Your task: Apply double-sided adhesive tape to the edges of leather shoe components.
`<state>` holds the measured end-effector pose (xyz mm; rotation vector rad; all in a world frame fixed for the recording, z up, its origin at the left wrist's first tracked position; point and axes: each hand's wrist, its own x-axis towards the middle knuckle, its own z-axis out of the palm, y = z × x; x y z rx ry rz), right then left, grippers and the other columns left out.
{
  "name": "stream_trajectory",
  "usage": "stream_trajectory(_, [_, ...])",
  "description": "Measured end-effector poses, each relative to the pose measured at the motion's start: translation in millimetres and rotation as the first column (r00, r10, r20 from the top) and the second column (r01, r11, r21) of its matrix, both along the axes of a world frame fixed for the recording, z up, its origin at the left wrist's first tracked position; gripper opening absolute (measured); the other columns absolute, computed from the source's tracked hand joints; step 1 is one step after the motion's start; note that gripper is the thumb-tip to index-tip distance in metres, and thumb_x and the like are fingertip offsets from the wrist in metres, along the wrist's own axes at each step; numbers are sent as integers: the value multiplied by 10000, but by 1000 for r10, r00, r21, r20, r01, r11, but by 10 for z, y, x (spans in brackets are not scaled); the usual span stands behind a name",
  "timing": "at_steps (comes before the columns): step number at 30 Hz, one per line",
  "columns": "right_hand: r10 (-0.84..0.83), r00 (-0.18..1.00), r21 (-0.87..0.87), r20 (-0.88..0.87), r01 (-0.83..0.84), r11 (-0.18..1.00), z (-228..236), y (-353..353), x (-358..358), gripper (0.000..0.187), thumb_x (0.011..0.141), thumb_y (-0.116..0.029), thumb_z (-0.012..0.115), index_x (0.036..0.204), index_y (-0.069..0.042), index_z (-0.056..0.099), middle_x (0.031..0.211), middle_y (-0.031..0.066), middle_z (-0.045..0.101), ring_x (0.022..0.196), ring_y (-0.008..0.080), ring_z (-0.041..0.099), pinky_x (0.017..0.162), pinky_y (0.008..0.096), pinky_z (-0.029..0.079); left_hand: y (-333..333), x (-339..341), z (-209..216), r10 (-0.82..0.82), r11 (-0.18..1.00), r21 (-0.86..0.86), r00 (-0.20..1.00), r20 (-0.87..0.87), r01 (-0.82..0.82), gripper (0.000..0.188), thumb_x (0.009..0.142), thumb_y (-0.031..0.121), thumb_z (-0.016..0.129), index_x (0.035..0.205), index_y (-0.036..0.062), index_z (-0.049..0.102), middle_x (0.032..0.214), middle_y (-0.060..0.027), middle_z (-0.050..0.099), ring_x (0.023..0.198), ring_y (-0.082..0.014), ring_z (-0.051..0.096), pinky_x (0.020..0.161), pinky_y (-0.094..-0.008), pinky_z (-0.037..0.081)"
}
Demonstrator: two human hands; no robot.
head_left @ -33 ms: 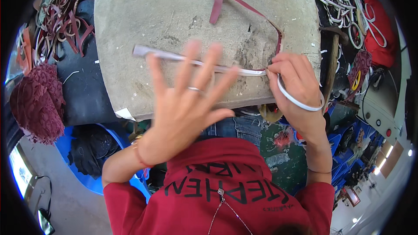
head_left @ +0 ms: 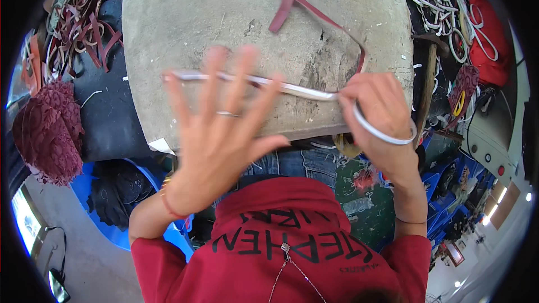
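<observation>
1. Strap + cord: a thin dark red strap (head_left: 317, 12) lies on the stone slab (head_left: 168, 28), forked end by the far edge; it bends nr the right edge, and w/ a white cord (head_left: 306, 91) along it, runs L across the nearer half.
2. R hand (head_left: 377, 101): closed, knuckles up, gripping the cord at the bend, nr the slab's near R corner. Fingertips hidden (exact pinch can't be told); spare cord loops round toward the wrist.
3. L hand (head_left: 213, 120): spread wide, palm down, nothing visibly held, fingers across the cord's L stretch. Blurred, so can't tell if touching or just above.
4. Key relation: that stretch's long axis goes L–R, approx parallel to the near edge, tilting slightly away at its L end. From R hand it lies to the L; L hand is nearer the free end, by the slab's L edge.
5. Hammer (head_left: 428, 84): just off the R edge.
</observation>
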<state>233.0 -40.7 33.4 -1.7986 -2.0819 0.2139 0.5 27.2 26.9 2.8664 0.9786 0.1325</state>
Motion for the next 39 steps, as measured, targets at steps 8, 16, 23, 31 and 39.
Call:
stream_trajectory(8, [-231,885,-19,-405,244,970,-79,-151,-637,231,729,10,733,923,-33,616,972,120,630,846,306,609,755,385,485,-320,-17,-251,-23,989,-128,927,375,76,746,712,372,766,1279,-63,554,1319,-182,518,1266,-365,496,1056,-485,433])
stream_trajectory(16, [-147,943,-128,-297,114,985,84,-25,-405,189,745,-15,726,897,-22,614,933,128,630,847,293,635,750,373,515,-355,2,-303,-29,992,-104,930,367,72,667,736,407,721,1322,117,591,1341,-138,483,1267,-334,487,1050,-481,439])
stream_trajectory(23, [60,998,-35,30,-59,998,78,147,-300,180,684,-51,710,816,-73,590,876,57,575,808,255,570,711,387,436,-190,-122,-305,-120,991,-35,963,243,133,721,705,398,732,1369,185,552,1414,-134,440,1333,-355,410,1082,-521,385])
stream_trajectory(31, [-110,978,97,-175,129,987,-113,-115,-679,255,702,-73,741,907,-44,592,925,106,603,835,296,583,742,399,451,-429,-33,-303,-46,992,-89,904,425,92,732,656,332,767,1232,-78,578,1295,-172,511,1232,-348,511,1044,-443,454])
stream_trajectory(39, [-38,969,-62,-245,23,998,-11,-12,-422,224,718,-80,757,910,-81,641,923,73,635,817,278,604,728,374,467,-431,-1,-453,-82,997,25,922,378,78,677,661,274,778,1259,13,599,1279,-132,517,1214,-298,518,1034,-413,476])
